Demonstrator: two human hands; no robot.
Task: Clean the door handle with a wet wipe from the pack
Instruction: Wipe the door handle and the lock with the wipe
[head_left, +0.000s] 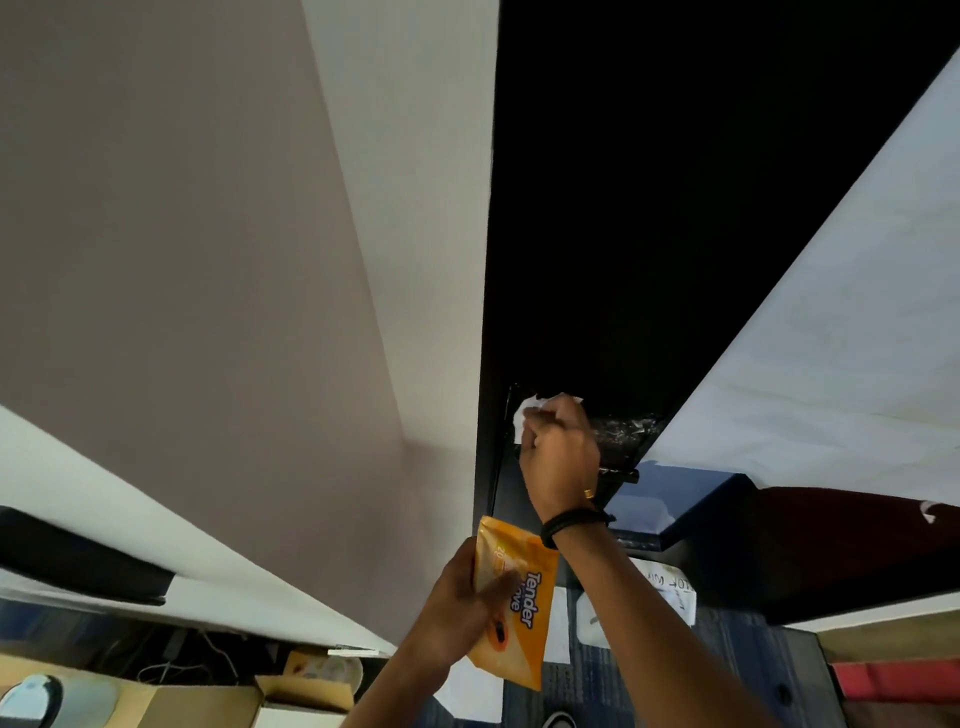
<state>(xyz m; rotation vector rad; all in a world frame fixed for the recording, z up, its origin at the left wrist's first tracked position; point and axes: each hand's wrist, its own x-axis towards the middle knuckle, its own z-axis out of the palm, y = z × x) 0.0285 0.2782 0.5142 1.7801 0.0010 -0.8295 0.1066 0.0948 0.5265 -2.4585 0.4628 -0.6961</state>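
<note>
Head view looks steeply along a pale, matte wall (197, 270) on the left and a black door (649, 208) in the middle, smooth and nearly featureless in the dark, with a white panel (831, 338) slanting across the right. Low down lies blue carpet (737, 654), with brown cardboard boxes (306, 693) and loose cables at the bottom left, and a white sheet of paper (670, 592) bearing handwriting too skewed to read. The pack (519, 603) is a soft, glossy orange pouch printed "Tender" in white, with a second word beneath it partly covered, seemingly "Love", and a picture of a cut fruit near its lower end. Left hand (462, 618) grips that pack from the left side, fingers curled across its front, holding it up just below the other wrist. Right hand (561, 457), with a black band and a small gold piece at the wrist, is closed around a crumpled white wipe (530, 410) and presses it against the door where the handle (623, 431) sits; the handle shows only as a shiny dark shape just right of the knuckles, its form unclear.
</note>
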